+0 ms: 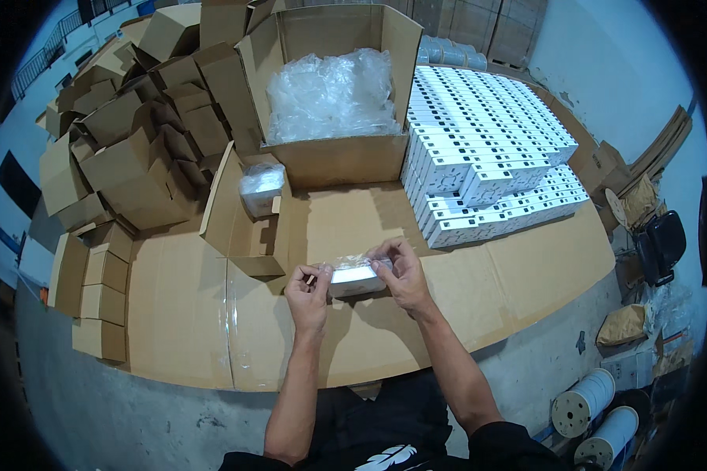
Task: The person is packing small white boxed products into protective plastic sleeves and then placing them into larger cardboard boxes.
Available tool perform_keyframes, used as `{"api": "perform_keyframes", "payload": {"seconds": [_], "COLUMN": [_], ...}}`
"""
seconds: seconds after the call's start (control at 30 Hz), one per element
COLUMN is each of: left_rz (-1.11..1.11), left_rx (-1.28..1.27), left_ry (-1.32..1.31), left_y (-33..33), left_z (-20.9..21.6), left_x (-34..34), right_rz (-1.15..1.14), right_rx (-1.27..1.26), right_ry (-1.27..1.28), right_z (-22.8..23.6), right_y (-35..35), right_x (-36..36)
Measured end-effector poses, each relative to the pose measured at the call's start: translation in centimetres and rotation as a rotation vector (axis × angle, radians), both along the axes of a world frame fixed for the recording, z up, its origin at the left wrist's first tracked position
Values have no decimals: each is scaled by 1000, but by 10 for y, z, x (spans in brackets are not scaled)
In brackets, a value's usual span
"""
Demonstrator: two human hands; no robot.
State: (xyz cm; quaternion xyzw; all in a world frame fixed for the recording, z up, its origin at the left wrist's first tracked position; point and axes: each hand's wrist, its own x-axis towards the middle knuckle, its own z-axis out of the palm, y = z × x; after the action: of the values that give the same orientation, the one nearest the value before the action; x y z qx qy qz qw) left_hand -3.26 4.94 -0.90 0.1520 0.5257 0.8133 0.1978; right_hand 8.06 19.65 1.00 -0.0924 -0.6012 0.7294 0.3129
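A small white box [357, 281] stands on the cardboard between my hands, with a clear plastic bag [352, 261] over its far side. My left hand [309, 298] pinches the bag at the box's left end. At the right end, the thumb and fingers of my right hand [403, 279] close on the bag too. Whether the box is fully inside the bag, I cannot tell. Just beyond my left hand is an open carton [263, 255] holding plastic-wrapped white boxes [261, 188].
Cardboard sheeting [177, 314] covers the table. A big carton [334, 163] of clear bags [334, 94] stands at the back, beside stacked white boxes [487, 141] on the right. Open brown cartons [126, 173] pile up at the left. Cable spools [585, 400] lie on the floor at right.
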Motion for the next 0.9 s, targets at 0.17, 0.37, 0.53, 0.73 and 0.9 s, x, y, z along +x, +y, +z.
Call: {"api": "perform_keyframes", "payload": {"seconds": [0.17, 0.37, 0.53, 0.73, 0.9], "left_rz": [15, 50, 9, -126, -220], "left_rx": [-44, -69, -192, -237, -266], "left_ry": [-30, 25, 453, 494, 359], "left_y": [3, 6, -4, -10, -13], "left_z": [0, 12, 12, 20, 14], "left_x": [-1, 2, -6, 0, -4], "right_rz": [42, 8, 18, -15, -66], "right_rx": [461, 352, 398, 472, 669], "right_ry": [6, -174, -223, -245, -210], "right_z": [7, 20, 23, 23, 35], "right_y": [12, 2, 2, 4, 6], "right_x": [11, 13, 15, 15, 17]}}
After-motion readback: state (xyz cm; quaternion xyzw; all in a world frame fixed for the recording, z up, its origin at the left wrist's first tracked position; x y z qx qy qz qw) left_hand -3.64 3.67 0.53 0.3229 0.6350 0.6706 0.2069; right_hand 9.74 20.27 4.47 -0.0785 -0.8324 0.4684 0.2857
